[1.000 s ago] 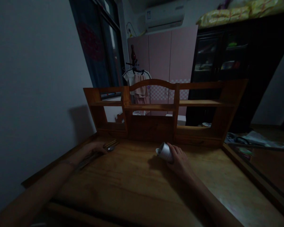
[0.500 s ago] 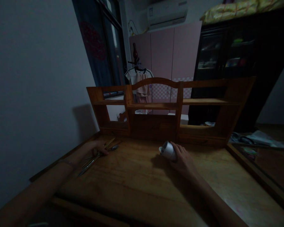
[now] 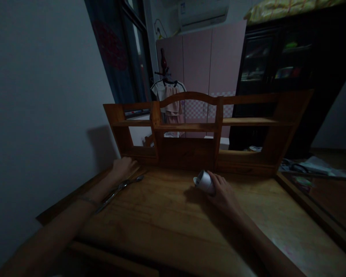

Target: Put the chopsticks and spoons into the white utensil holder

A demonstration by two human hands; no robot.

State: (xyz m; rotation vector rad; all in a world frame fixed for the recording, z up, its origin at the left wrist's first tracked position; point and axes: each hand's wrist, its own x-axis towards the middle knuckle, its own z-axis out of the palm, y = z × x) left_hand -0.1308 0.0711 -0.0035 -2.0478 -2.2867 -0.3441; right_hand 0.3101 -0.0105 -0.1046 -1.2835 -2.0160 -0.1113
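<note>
The room is dim. My right hand is wrapped round a small white cup, tipped on its side with its mouth facing left, just above the wooden desk. My left hand lies at the desk's back left, fingers curled over the upper ends of a spoon and chopsticks that rest on the desktop. Whether it grips them I cannot see.
A low wooden shelf unit stands along the desk's back edge. A grey wall runs along the left. Behind are a window with a dark curtain, hanging clothes, a pink wardrobe and a dark cabinet. Clutter lies at the right.
My left hand has slid back and up along the utensils towards the shelf unit. My right hand keeps the cup tipped in almost the same place.
</note>
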